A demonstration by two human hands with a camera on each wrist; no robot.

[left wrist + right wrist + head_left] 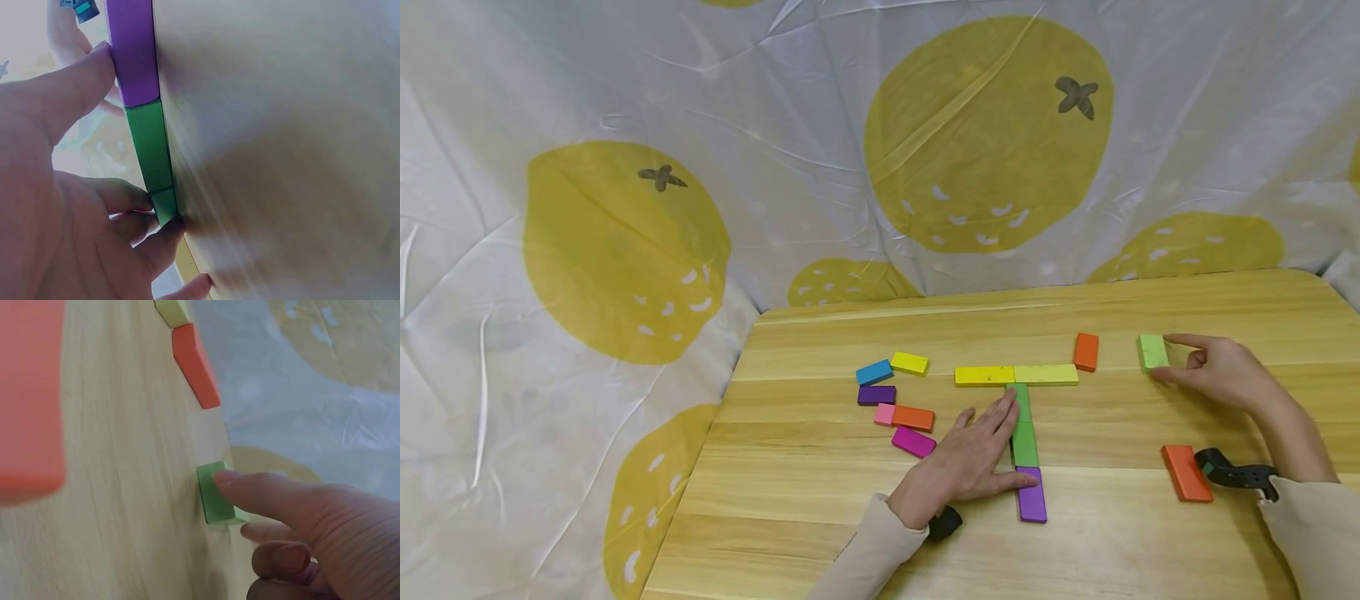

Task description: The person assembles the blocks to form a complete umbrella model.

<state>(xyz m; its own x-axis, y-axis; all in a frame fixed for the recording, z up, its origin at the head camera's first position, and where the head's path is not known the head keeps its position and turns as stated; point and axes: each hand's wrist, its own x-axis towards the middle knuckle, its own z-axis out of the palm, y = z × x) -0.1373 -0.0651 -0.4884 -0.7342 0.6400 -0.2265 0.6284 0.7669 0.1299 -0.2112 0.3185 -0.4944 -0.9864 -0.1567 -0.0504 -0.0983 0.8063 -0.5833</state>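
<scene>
My left hand [966, 458] lies beside a column of blocks, fingers stretched out. Its fingertips touch the upper green block [1022, 408]; a second green block [1024, 446] sits below that, and the thumb touches the side of the purple block [132, 56] at the near end. Across the column's far end runs a bar of a yellow block [983, 377] and a pale yellow block [1047, 375]. Over at the right, my right hand [1221, 371] pinches a light green block [1152, 353] between thumb and forefinger, low at the table; its other fingers are curled.
An orange-red block [1086, 352] stands by the bar's right end, another [1187, 473] near the right wrist strap. On the left lie several loose blocks, among them blue [874, 372], dark purple [877, 396] and magenta [913, 442]. A lemon-print curtain [820, 167] hangs behind the wooden table [790, 517].
</scene>
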